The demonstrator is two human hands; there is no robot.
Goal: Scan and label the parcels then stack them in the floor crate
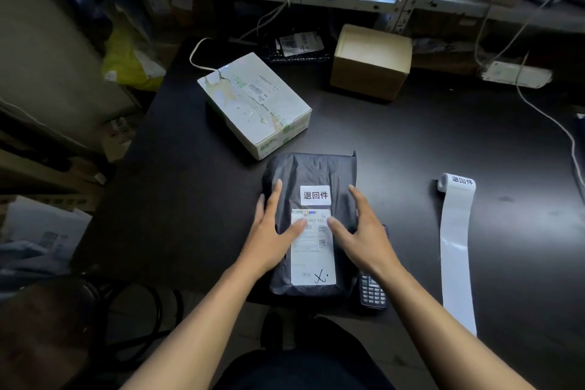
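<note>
While both hands lie flat on it, a dark plastic mailer parcel (311,225) sits at the near edge of a black bench (190,193), roughly at its middle. The left hand (272,231) rests on the parcel's left side and the right hand (361,231) on its right side. The fingers of each are straight and loosely spread, pressing down rather than gripping, with the thumbs pointing inward onto a printed shipping label (313,247).

Above that label, toward the far end of the parcel, is a small white sticker (315,195) printed with bold characters. It lies flat, so the labelling of this parcel looks done, and the hands appear to be smoothing it or settling the parcel.

A handheld scanner with a keypad (373,291) lies at the near edge, just beside the parcel's near right corner and partly tucked under it. To the right, a strip of label backing paper (456,250) runs from the near edge toward a small roll bearing the same characters.

Further back, a white taped box (256,101) lies left of centre and a plain brown carton (370,60) stands near the far edge.

The floor crate is not in view. The next move probably calls for curling the fingers around the parcel's sides, lifting it, and carrying it off the bench down to the crate.
</note>
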